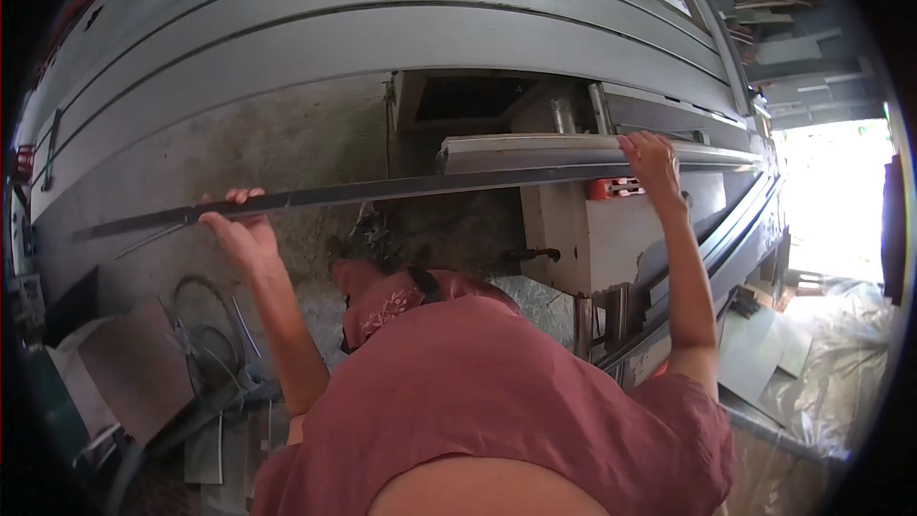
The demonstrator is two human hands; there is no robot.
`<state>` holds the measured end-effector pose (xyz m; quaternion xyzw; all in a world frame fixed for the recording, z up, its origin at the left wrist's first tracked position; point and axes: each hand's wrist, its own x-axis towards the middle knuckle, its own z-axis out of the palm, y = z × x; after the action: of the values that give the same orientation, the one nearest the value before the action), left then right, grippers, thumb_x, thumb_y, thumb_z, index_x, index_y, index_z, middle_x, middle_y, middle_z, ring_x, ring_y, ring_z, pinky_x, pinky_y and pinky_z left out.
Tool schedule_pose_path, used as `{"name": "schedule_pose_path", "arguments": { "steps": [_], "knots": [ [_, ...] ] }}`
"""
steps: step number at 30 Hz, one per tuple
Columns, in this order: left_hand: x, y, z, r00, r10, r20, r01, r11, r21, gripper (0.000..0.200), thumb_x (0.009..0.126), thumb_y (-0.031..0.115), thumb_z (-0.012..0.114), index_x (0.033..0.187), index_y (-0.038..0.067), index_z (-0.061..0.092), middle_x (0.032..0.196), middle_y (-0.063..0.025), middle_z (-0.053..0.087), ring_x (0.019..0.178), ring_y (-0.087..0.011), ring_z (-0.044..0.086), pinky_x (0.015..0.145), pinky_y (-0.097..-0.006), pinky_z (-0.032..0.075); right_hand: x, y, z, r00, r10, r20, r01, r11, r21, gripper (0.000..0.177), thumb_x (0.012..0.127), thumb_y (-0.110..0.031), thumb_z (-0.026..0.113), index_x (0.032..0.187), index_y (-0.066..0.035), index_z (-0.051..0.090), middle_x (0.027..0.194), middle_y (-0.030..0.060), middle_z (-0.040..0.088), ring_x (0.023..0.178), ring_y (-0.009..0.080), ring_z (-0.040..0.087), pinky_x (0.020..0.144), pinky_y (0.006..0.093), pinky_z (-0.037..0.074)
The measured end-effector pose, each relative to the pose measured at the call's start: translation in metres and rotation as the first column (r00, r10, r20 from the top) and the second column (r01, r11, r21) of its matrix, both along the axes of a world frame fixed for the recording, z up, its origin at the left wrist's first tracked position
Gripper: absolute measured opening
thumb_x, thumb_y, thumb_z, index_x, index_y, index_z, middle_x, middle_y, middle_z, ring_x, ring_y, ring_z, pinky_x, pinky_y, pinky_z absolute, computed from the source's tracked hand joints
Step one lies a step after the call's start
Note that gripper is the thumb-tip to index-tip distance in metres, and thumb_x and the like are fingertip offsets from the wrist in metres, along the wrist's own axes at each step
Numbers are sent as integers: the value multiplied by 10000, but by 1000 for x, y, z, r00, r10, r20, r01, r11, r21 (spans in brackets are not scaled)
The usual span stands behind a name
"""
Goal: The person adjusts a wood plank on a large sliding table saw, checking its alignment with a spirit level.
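Note:
A long, thin dark bar [382,190] runs crosswise in front of me, its left end tapering off into the shade. My left hand [246,234] is closed around it, fingers over the top and thumb beneath. A thin rod [151,241] slants down beside that hand. At the right, my right hand [655,167] is closed over the dark bar where it runs along a pale, long profile [535,150]; the fingertips reach the profile's upper edge. A red object [611,188], partly hidden, sits just below the bar next to my right wrist.
Beyond the bar, wide grey slats [430,38] span the view. A pale machine body [564,239] with a dark handle [532,255] stands beneath the profile. Sheets and boards [134,363] lean at lower left; clear plastic film [845,373] lies at the right by a bright opening.

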<state>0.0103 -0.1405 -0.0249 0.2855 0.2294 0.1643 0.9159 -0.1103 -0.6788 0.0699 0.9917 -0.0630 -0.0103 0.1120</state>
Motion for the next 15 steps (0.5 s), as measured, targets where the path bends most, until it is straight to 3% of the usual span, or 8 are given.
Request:
{"name": "schedule_pose_path", "arguments": {
  "steps": [2,3,6,10,13,15],
  "knots": [
    [-2,-4,-7,996,-38,77,40,999,-24,402,946,498,299,1200,192,355,863,-94,441,751,-214,474,724,-412,441,5,69,18,981,117,157,-163,933,321,254,868,-329,566,875,-85,636,865,83,614,842,287,596,796,391,453],
    [-2,-9,-2,1000,-13,13,12,1000,8,411,940,509,308,1205,198,349,859,-88,445,752,-215,477,730,-423,441,3,90,12,980,124,156,-171,926,337,254,868,-329,566,875,-85,636,865,83,614,842,287,596,796,391,453],
    [-2,-14,-7,999,-20,31,22,998,-64,409,937,518,311,1204,210,348,832,-74,447,718,-197,464,688,-406,431,7,135,-13,933,282,225,-353,842,408,277,806,-327,644,902,-69,615,876,68,594,848,290,581,768,383,457],
    [-5,-26,-1,999,12,32,-11,999,-53,386,956,496,298,1213,212,350,823,-73,447,694,-192,460,670,-394,428,7,148,-43,939,244,242,-329,841,430,352,767,-325,677,973,-51,595,892,104,568,917,288,550,790,392,429],
    [-8,-25,0,999,20,34,-19,999,-33,407,956,500,299,1216,191,347,848,-85,471,708,-203,474,706,-430,452,8,146,-51,940,172,296,-301,825,479,299,776,-277,668,953,-48,591,878,109,560,896,303,534,819,384,390],
    [-13,-20,1,998,-58,-25,58,998,13,521,927,560,312,1251,152,320,914,-122,504,805,-258,545,796,-490,470,7,145,-54,945,169,281,-292,824,486,297,774,-271,672,954,-49,591,881,109,561,898,304,533,822,386,391]
  ]
}}
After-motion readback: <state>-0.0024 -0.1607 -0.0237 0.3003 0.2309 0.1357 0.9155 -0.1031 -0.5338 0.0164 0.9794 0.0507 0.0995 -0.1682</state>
